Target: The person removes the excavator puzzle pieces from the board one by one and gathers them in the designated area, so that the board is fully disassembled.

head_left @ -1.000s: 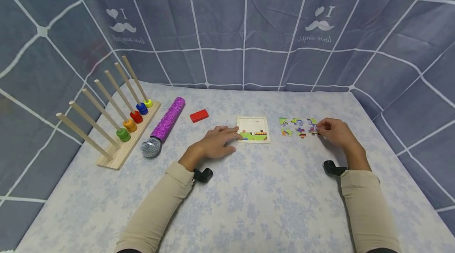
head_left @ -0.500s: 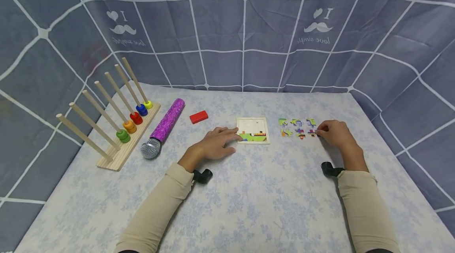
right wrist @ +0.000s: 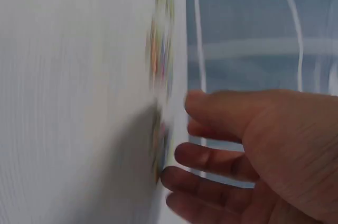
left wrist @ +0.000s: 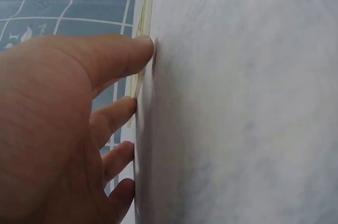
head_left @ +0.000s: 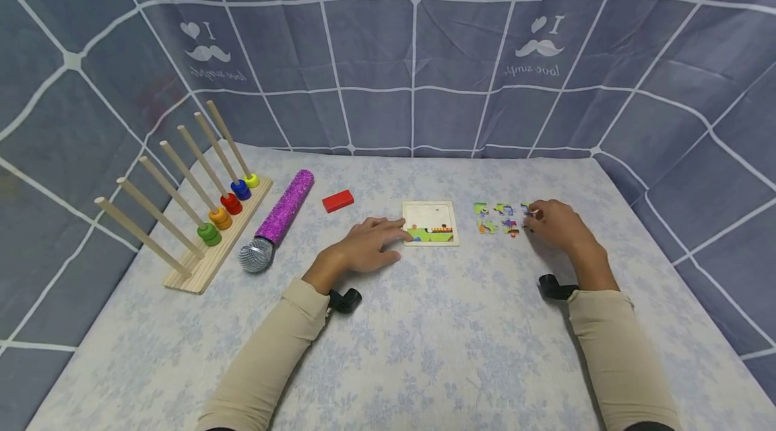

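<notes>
My left hand (head_left: 368,246) rests at the left edge of a small wooden puzzle tray (head_left: 430,203), fingers extended, fingertips on its frame. In the left wrist view the thumb tip overlaps the tray's edge (left wrist: 148,7). The tray shows a printed picture with a green strip along its bottom. My right hand (head_left: 560,223) hovers over the right end of a group of small colourful puzzle pieces (head_left: 487,225), fingers loosely bent. In the right wrist view, thumb and fingertips are close beside blurred pieces (right wrist: 160,57), with nothing visible between them. The hand partly covers the rightmost pieces.
On the left stand a wooden peg rack (head_left: 209,262) with coloured rings and a purple glittery microphone (head_left: 287,205). A red block (head_left: 337,201) lies behind the left hand. A blue gridded curtain (head_left: 364,47) encloses the table's back and sides.
My right hand has shifted left and slightly forward over the rightmost pieces, covering more of them. The left hand stays at the tray. The head view has tilted slightly.
</notes>
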`<state>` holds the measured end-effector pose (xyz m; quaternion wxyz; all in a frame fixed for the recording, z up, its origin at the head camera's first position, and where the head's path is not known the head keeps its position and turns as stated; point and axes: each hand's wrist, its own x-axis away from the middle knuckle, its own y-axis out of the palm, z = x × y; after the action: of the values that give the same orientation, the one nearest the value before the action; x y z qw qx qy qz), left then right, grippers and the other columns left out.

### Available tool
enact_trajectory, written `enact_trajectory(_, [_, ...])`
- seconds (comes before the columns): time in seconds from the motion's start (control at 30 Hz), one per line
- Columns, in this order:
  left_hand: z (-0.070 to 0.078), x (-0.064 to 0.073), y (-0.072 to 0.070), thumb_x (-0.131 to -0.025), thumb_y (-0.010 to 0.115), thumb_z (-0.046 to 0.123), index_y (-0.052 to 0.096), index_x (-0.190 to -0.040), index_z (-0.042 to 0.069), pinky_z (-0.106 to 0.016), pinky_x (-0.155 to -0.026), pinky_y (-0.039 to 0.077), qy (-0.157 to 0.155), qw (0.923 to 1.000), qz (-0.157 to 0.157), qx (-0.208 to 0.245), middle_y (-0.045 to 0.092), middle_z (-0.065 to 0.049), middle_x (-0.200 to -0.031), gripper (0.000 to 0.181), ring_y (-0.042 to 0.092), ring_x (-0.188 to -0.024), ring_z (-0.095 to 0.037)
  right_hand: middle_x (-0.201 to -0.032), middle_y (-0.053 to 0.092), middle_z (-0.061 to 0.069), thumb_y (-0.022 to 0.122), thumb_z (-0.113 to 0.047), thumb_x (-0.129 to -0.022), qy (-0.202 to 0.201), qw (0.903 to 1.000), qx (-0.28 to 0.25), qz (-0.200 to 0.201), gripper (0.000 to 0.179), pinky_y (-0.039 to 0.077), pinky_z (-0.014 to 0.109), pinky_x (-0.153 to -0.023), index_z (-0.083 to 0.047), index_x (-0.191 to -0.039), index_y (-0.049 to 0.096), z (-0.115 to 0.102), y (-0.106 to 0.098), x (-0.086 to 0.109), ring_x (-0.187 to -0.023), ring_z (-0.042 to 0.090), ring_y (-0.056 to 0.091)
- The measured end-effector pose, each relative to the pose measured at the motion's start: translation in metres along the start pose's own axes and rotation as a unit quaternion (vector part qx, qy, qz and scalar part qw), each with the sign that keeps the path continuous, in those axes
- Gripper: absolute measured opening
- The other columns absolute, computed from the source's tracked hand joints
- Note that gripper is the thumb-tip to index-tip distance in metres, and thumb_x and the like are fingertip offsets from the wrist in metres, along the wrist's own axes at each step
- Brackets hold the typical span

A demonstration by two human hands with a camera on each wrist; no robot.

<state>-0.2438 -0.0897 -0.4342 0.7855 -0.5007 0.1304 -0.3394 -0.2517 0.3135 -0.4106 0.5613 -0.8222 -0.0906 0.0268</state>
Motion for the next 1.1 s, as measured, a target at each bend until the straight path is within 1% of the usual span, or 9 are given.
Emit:
enact_trajectory(0.13, [-0.001,0.000,-0.001,-0.103,0.058,0.032,0.054,-0.147,0.029,-0.058,-0.112,0.023,0.006,1.0000,-0.005,0.004,0.027,0.001,-0.165,0.044,0.021,-0.149,-0.033,-0.120,0.060,0.026,0.066,-0.021,-0.099,-0.084,0.9960,0.031,0.002,0.041,0.049,0.057,-0.086,0.005,-0.131,0.062,-0.054,0.015,-0.008,-0.107,0.042,0.060])
enact_trajectory(0.23, [-0.003,0.000,-0.001,-0.104,0.057,0.032,0.054,-0.147,0.029,-0.060,-0.112,0.022,0.013,0.9999,-0.007,0.008,0.026,0.001,-0.165,0.044,0.020,-0.149,-0.033,-0.115,0.064,0.019,0.071,-0.021,-0.096,-0.165,0.9860,0.020,0.002,0.038,0.050,0.052,-0.084,0.002,-0.126,0.067,-0.097,0.026,-0.015,-0.103,0.036,0.063])
enact_trajectory(0.37, [-0.006,0.002,-0.002,-0.104,0.058,0.031,0.055,-0.148,0.028,-0.062,-0.112,0.021,0.026,0.9995,0.000,0.017,0.027,0.000,-0.165,0.044,0.020,-0.149,-0.034,-0.110,0.064,0.014,0.073,-0.020,-0.096,-0.240,0.9672,-0.040,-0.073,0.039,0.051,0.043,-0.081,0.003,-0.127,0.066,-0.141,0.040,-0.031,-0.093,0.026,0.063])
enact_trajectory(0.43, [-0.007,0.003,-0.003,-0.104,0.058,0.030,0.056,-0.147,0.027,-0.063,-0.111,0.020,0.033,0.9992,0.003,0.024,0.028,-0.001,-0.164,0.044,0.020,-0.149,-0.035,-0.109,0.063,0.013,0.073,-0.018,-0.096,-0.244,0.9622,-0.045,-0.113,0.039,0.050,0.039,-0.079,0.003,-0.128,0.066,-0.154,0.046,-0.037,-0.090,0.023,0.060])
enact_trajectory(0.57, [-0.006,0.003,-0.005,-0.103,0.059,0.028,0.057,-0.146,0.025,-0.063,-0.110,0.021,0.040,0.9986,0.004,0.034,0.030,-0.002,-0.164,0.043,0.022,-0.148,-0.036,-0.107,0.060,0.012,0.074,-0.011,-0.094,-0.215,0.9656,-0.025,-0.145,0.036,0.049,0.039,-0.083,0.003,-0.125,0.066,-0.164,0.053,-0.042,-0.093,0.023,0.057])
enact_trajectory(0.7, [-0.007,0.002,-0.005,-0.103,0.060,0.028,0.057,-0.144,0.021,-0.060,-0.111,0.022,0.029,0.9987,0.009,0.040,0.032,0.000,-0.163,0.042,0.026,-0.147,-0.034,-0.111,0.059,0.015,0.075,-0.007,-0.093,-0.185,0.9703,-0.047,-0.149,0.039,0.049,0.043,-0.088,0.004,-0.128,0.062,-0.162,0.056,-0.043,-0.101,0.028,0.059])
enact_trajectory(0.8, [-0.008,0.000,-0.005,-0.103,0.059,0.027,0.057,-0.143,0.019,-0.059,-0.112,0.022,0.020,0.9987,0.017,0.043,0.033,0.002,-0.162,0.041,0.027,-0.146,-0.033,-0.111,0.060,0.015,0.075,-0.006,-0.092,-0.183,0.9692,-0.078,-0.146,0.039,0.049,0.043,-0.089,0.004,-0.127,0.061,-0.159,0.058,-0.045,-0.101,0.029,0.059])
enact_trajectory(0.97, [-0.009,0.000,-0.004,-0.104,0.057,0.026,0.056,-0.143,0.018,-0.058,-0.112,0.022,0.014,0.9988,0.021,0.043,0.033,0.002,-0.162,0.039,0.028,-0.147,-0.031,-0.103,0.057,0.014,0.076,-0.003,-0.090,-0.201,0.9632,-0.109,-0.141,0.021,0.048,0.041,-0.083,0.000,-0.109,0.068,-0.156,0.060,-0.046,-0.092,0.025,0.054])
enact_trajectory(1.1, [-0.009,0.000,-0.002,-0.104,0.058,0.026,0.056,-0.142,0.019,-0.059,-0.112,0.022,0.014,0.9986,0.022,0.045,0.033,0.003,-0.162,0.040,0.027,-0.147,-0.031,-0.102,0.052,0.014,0.076,-0.006,-0.090,-0.187,0.9668,-0.097,-0.145,0.030,0.044,0.039,-0.077,0.000,-0.118,0.068,-0.157,0.060,-0.046,-0.087,0.024,0.048])
